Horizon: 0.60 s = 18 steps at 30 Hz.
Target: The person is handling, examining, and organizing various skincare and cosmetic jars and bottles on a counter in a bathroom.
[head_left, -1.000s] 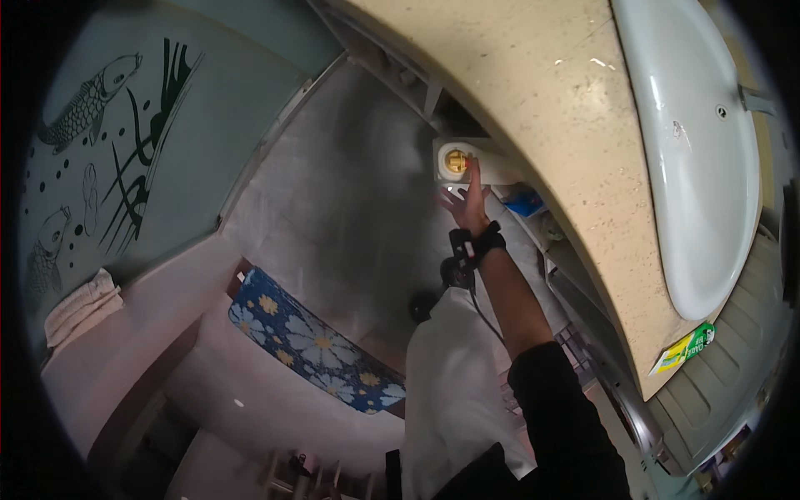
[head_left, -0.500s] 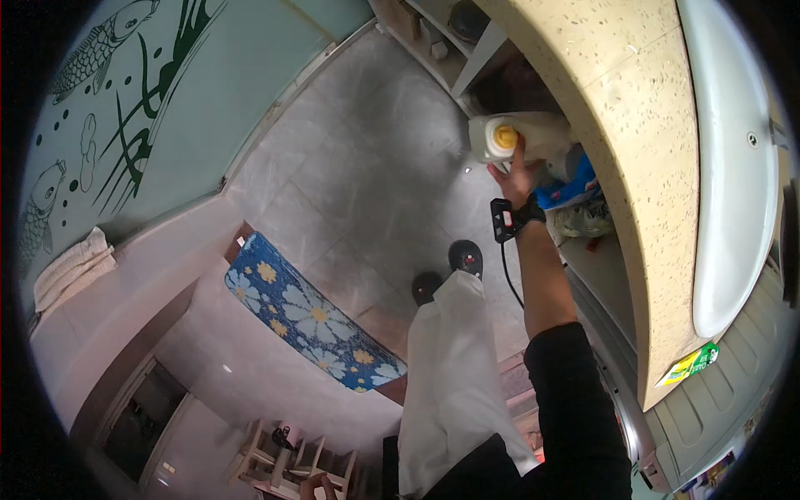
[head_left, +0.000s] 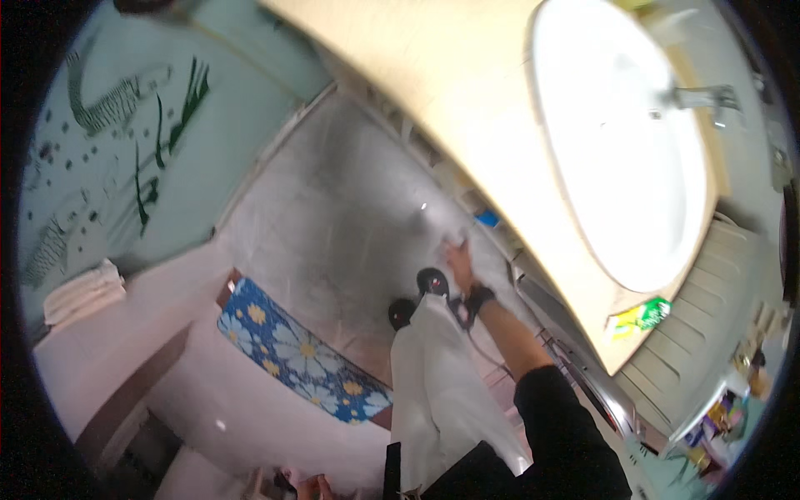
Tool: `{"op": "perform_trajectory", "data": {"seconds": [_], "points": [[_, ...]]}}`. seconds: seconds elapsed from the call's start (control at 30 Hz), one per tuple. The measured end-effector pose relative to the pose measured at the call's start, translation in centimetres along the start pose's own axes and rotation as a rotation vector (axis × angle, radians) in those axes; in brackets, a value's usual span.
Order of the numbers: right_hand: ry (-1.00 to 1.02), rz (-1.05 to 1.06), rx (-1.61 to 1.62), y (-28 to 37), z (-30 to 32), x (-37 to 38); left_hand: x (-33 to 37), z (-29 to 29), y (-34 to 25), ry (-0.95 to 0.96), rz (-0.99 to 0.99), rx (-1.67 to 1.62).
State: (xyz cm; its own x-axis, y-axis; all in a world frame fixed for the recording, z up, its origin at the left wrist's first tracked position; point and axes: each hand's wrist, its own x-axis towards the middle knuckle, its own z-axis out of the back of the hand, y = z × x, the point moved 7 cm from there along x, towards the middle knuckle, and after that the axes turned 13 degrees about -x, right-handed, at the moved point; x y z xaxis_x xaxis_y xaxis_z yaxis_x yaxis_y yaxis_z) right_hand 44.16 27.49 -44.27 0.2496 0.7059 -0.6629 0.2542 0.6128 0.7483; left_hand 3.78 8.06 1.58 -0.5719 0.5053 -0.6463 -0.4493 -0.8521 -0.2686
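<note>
My right hand (head_left: 459, 260) is over the grey tiled floor (head_left: 333, 192), a little ahead of my dark shoes (head_left: 431, 282). Its fingers are apart and hold nothing, though motion blurs them. A black strap with a small device (head_left: 468, 307) and a cable circles that wrist. Nearest to the hand is a blue package (head_left: 487, 217), partly under the counter edge. At the lower rim, a bit of my left hand (head_left: 315, 487) shows beside a blurred wooden rack; its fingers cannot be made out. The counter now covers the place of the jug.
A speckled counter (head_left: 467, 75) with a white basin (head_left: 617, 158) and a tap (head_left: 704, 97) spans the right. Beside it is a ridged washing machine lid (head_left: 692, 325). A green and yellow packet (head_left: 637, 319) lies at the counter's corner. A blue flowered mat (head_left: 304, 354) lies left.
My right hand has let go of the pale jug with the yellow cap and drawn back toward my feet. The view has shifted, so more of the basin and counter shows.
</note>
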Motion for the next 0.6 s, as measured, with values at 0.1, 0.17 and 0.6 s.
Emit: {"op": "perform_trajectory", "data": {"seconds": [0.1,0.17,0.6], "points": [[0.230,0.092,-0.068,4.8,-2.2,-11.1,-1.1,3.1,-6.8,-0.041,-0.450,-0.050],[0.326,0.203,-0.212,9.0,-1.4,-18.5,-1.0,5.4,-7.9,-0.042,-0.610,-0.049],[-0.405,0.344,-0.258,30.0,19.4,-47.1,-2.7,17.5,-33.5,0.135,-1.118,-0.341]]}}
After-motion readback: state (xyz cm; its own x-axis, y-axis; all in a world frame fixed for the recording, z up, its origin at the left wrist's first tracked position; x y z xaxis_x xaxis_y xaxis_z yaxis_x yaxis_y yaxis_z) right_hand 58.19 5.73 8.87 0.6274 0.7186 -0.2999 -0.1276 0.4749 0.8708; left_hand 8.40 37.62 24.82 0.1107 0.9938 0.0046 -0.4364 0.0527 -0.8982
